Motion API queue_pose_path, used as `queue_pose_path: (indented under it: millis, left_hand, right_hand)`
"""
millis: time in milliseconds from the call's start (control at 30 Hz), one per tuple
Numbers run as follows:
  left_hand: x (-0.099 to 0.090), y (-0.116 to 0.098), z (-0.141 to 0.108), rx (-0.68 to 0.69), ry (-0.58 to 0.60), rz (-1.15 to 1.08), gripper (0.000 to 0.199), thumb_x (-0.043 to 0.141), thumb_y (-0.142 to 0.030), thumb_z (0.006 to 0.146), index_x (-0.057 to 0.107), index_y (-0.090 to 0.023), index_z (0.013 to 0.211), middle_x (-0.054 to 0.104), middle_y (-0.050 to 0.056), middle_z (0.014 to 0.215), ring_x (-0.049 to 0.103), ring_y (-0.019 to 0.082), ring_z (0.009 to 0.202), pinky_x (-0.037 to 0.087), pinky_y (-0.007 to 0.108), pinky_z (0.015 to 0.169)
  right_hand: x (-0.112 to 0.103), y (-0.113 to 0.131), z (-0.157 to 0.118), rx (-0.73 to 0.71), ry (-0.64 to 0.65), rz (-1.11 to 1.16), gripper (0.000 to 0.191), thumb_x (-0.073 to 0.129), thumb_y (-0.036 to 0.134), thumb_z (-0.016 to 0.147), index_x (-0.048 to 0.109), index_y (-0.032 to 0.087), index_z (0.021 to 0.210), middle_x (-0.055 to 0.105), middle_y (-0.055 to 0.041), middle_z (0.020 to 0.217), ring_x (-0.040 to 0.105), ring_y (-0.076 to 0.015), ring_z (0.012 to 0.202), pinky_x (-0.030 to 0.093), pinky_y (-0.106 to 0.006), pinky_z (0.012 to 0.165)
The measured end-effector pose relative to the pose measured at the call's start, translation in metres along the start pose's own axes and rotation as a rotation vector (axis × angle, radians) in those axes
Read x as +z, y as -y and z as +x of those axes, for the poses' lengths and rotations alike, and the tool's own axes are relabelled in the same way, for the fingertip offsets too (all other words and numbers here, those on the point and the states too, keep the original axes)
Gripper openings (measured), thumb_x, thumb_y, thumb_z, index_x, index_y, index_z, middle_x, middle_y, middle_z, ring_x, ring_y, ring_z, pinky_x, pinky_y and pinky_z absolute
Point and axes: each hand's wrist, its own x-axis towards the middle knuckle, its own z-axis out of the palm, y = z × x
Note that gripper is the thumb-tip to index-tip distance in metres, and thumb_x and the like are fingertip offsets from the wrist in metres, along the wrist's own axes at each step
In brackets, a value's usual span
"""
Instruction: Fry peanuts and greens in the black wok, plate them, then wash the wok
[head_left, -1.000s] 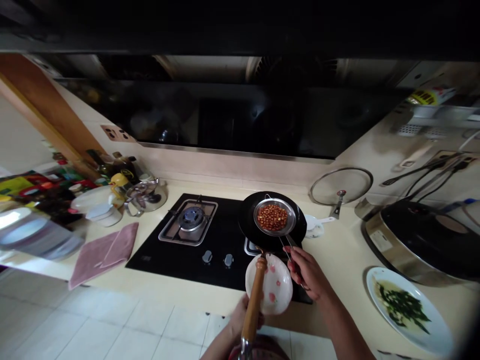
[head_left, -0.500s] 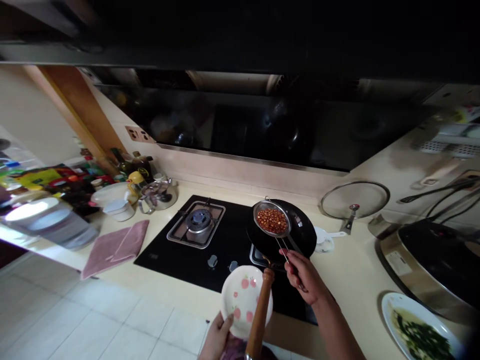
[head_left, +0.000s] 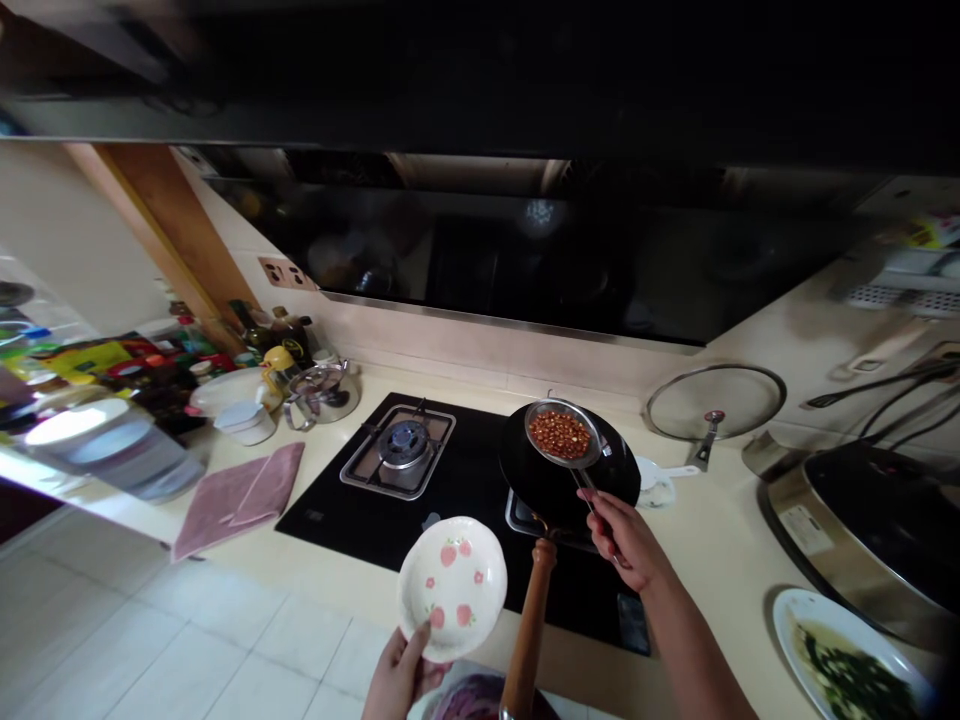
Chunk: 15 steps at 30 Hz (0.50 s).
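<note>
My right hand (head_left: pixel 626 540) is closed round the handle of a wire strainer (head_left: pixel 596 462). In its mesh bowl lies a heap of reddish-brown peanuts (head_left: pixel 559 436). The strainer is above a black wok (head_left: pixel 517 465), whose wooden handle (head_left: pixel 531 620) points toward me. My left hand (head_left: pixel 405 665) grips the lower rim of a white plate (head_left: pixel 454 590) with pink strawberry prints, thumb on top. Nothing lies on the plate, which is tilted toward me in front of the stove edge, left of the wok handle.
The left gas burner (head_left: pixel 403 442) is unlit on the black stove. A glass lid (head_left: pixel 716 400) leans on the back wall. At right are a cooker (head_left: pixel 862 530) and a plate of chopped greens (head_left: pixel 847 660). A pink cloth (head_left: pixel 240 500), steel pot (head_left: pixel 322 390) and bottles stand left.
The plate in my left hand has moved left, away from the wok handle, and shows more fully. The strainer has shifted slightly right over the wok.
</note>
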Motion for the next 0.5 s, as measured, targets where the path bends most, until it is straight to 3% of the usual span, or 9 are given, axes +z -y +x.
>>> queue_pose_path:
  millis: [167,400,500]
  left_hand:
    - [0.004,0.001,-0.006,0.023,0.024,0.014,0.051,0.079,-0.054,0.056,0.058,-0.015,0.083,0.067,0.001,0.055,0.065,0.017,0.051,0.052,0.024,0.050]
    - [0.003,-0.004,-0.019,0.018,0.086,0.021,0.043,0.076,-0.050,0.063,0.058,-0.015,0.080,0.064,-0.001,0.054,0.063,0.015,0.052,0.050,0.023,0.053]
    - [0.004,-0.010,-0.029,0.011,0.084,0.000,0.046,0.081,-0.047,0.055,0.059,-0.015,0.080,0.062,-0.001,0.054,0.060,0.014,0.050,0.049,0.024,0.052]
  right_hand:
    - [-0.006,0.010,-0.002,-0.001,-0.005,-0.007,0.030,0.067,0.037,0.074,0.060,0.014,0.093,0.049,0.0054,0.050,0.034,-0.0021,0.032,0.011,-0.012,0.031]
    - [-0.014,0.028,-0.004,0.004,-0.018,-0.029,0.029,0.068,0.033,0.074,0.062,0.012,0.093,0.050,0.0050,0.049,0.034,-0.0023,0.031,0.014,-0.012,0.030]
    - [-0.018,0.030,-0.003,-0.028,-0.042,0.001,0.026,0.068,0.030,0.073,0.061,0.013,0.092,0.050,0.0049,0.048,0.034,-0.0027,0.031,0.016,-0.012,0.030]
